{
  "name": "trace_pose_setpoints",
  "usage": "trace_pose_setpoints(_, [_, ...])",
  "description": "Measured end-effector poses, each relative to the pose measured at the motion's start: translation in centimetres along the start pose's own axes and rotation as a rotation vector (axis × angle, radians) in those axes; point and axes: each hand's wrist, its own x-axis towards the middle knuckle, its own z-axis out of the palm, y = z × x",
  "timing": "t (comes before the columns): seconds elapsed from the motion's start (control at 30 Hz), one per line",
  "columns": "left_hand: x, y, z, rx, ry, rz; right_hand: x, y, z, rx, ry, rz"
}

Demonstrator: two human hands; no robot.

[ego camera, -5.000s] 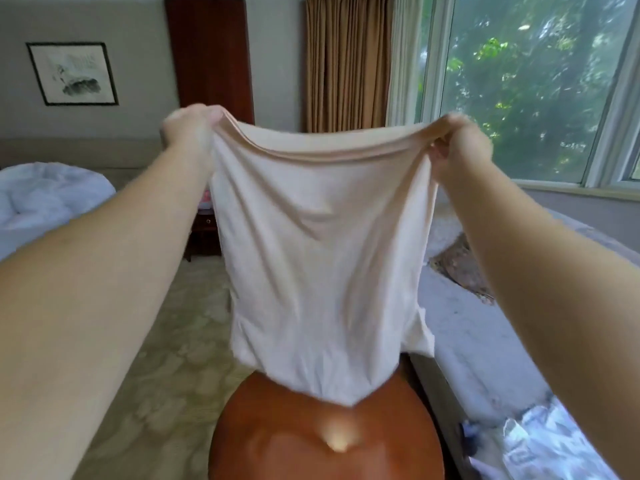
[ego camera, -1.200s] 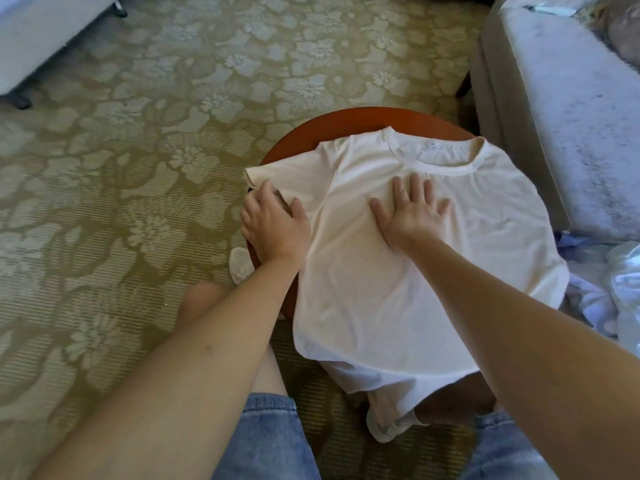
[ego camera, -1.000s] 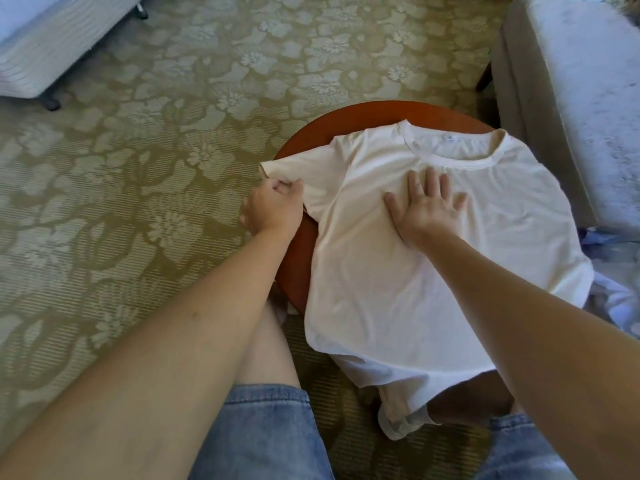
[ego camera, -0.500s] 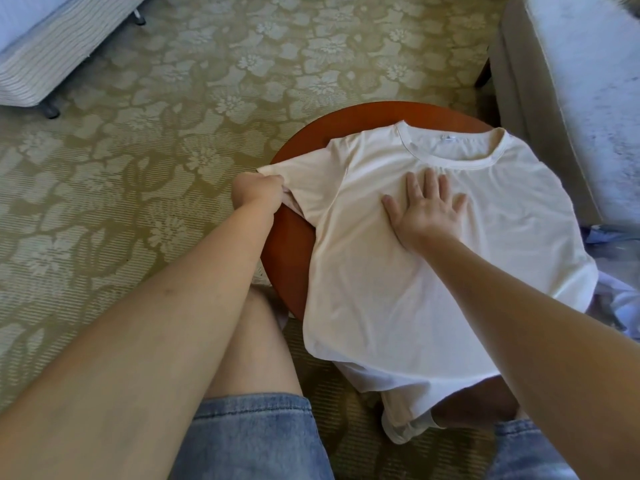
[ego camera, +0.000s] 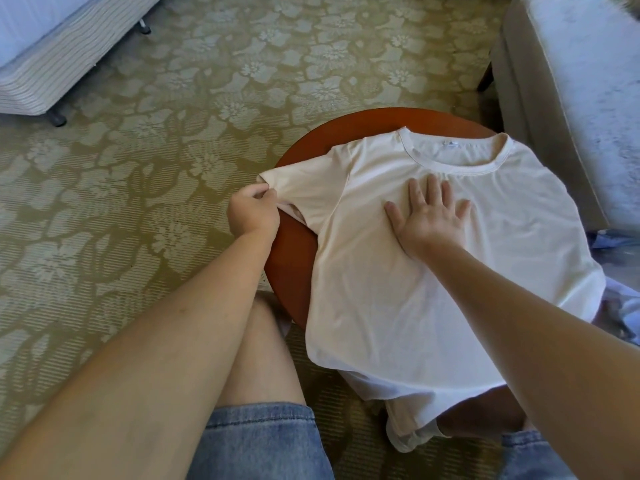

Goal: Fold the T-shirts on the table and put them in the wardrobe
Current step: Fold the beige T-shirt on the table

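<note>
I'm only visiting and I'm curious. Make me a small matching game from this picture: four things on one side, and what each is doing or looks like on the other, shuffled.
Column one
1. left hand
2. right hand
3. T-shirt
4. round table

Column two
a. spread out, collar away from the person, hem hanging off the near edge
b. pinches the end of the sleeve
c. reddish-brown, showing beside the shirt
d. lies flat on the shirt's chest, fingers spread

Pairs: 1-b, 2-d, 3-a, 4-c.
</note>
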Motion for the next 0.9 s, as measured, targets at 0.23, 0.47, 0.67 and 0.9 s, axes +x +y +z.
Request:
trace_pose_setpoints(0.23, [0.9,1.8,-0.4,-0.135,-0.069,0.076,0.0,0.0,-0.2,0.001,0.003,0.003])
trace_pose_setpoints(0.47, [0.9,3.0,-0.7,-0.113,-0.634,0.007,0.0,-0.1,0.0,-0.008,0.008,0.002])
trace_pose_setpoints(0.67, [0.9,3.7,-0.6,0.267,-0.677,0.274,0.1,0.0,0.1,0.009,0.013,0.001])
trace_pose_setpoints(0.9, [0.2,3.1,-0.6,0.277,-0.493,0.348,0.1,0.1,0.2,0.002,0.013,0.000])
